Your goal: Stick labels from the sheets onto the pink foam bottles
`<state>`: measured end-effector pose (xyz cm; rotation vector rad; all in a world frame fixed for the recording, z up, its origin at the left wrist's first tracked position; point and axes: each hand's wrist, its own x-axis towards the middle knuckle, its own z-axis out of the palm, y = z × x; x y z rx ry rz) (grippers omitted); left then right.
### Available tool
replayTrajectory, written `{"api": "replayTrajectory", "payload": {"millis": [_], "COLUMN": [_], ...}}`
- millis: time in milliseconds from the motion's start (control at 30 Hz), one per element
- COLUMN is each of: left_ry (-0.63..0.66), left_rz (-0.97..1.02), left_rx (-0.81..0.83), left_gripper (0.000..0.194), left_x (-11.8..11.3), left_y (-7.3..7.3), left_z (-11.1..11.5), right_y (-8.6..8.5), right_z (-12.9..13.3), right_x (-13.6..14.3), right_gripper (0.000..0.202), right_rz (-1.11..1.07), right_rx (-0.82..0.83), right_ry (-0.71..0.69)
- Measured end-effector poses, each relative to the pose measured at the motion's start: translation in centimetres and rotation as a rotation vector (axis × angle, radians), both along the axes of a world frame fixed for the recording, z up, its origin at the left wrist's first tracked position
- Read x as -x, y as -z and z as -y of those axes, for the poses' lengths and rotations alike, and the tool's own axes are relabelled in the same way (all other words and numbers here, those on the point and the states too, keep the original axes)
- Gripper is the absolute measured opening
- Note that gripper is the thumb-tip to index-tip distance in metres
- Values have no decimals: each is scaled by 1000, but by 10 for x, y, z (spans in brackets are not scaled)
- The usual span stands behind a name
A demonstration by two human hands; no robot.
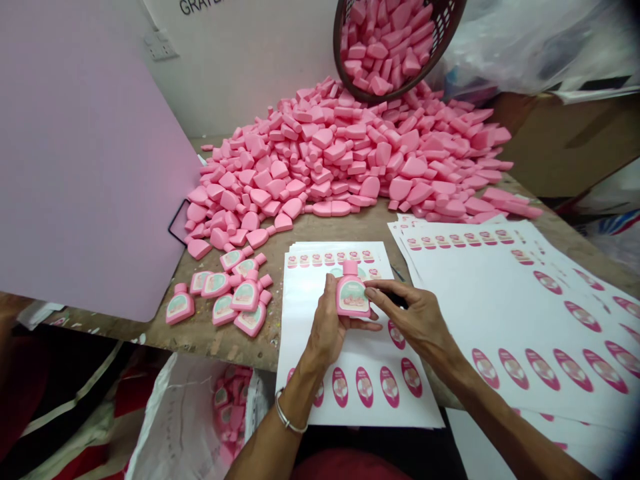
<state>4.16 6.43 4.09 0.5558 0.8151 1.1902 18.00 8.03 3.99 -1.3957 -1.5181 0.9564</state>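
My left hand (329, 320) is closed around a small pink plastic bottle (350, 267), held upright with its cap up above a sheet of stickers (330, 347). On the bottle's front is a pale green and cream label (353, 295). My right hand (407, 310) has its thumb and index finger together at the label's right edge; the other fingers curl below. To the left lie several labelled pink bottles (216, 285), some resting on one another.
A large heap of unlabelled pink bottles (320, 157) fills the back of the table (205, 333). A tipped brown basket (340, 53) holds more. More sticker sheets (465, 287) lie right. A pink board (85, 167) stands left; below, a white sack (180, 407) contains pink bottles.
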Motion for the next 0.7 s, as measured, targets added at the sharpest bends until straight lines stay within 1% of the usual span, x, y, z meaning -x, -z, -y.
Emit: {"api": "replayTrajectory", "payload": {"millis": [100, 200, 267, 333, 367, 433, 467, 500, 533, 633, 700], "left_ry": [13, 25, 37, 48, 50, 50, 52, 59, 73, 176, 224], "left_rz": [1, -43, -94, -122, -122, -108, -96, -81, -65, -32, -32], "left_rx": [-13, -62, -93, -108, -113, -115, -109, -95, -77, -40, -31], "left_gripper": [58, 43, 37, 35, 34, 31, 31, 31, 31, 39, 45], "left_x": [1, 2, 4, 5, 6, 8, 9, 10, 10, 10, 10], "left_y": [-1, -1, -1, -2, -3, -5, -6, -8, -10, -14, -13], "left_z": [0, 2, 4, 6, 6, 8, 8, 9, 10, 15, 19], "right_y": [-1, -4, -5, -4, -4, -3, -3, -3, -5, -9, -10], "right_z": [1, 2, 2, 0, -2, -6, -8, -11, -13, -14, -14], "right_x": [2, 4, 3, -1, -5, -14, -18, -20, -19, -4, 11], "right_gripper": [32, 33, 32, 31, 31, 33, 35, 38, 43, 69, 72], "right_rz": [29, 62, 106, 220, 311, 497, 543, 541, 492, 282, 234], "right_rx": [-21, -43, -97, -193, -248, -326, -336, -319, -281, -120, -56], "right_ry": [12, 21, -6, -65, -69, 12, 71, 103, 92, -84, -141]}}
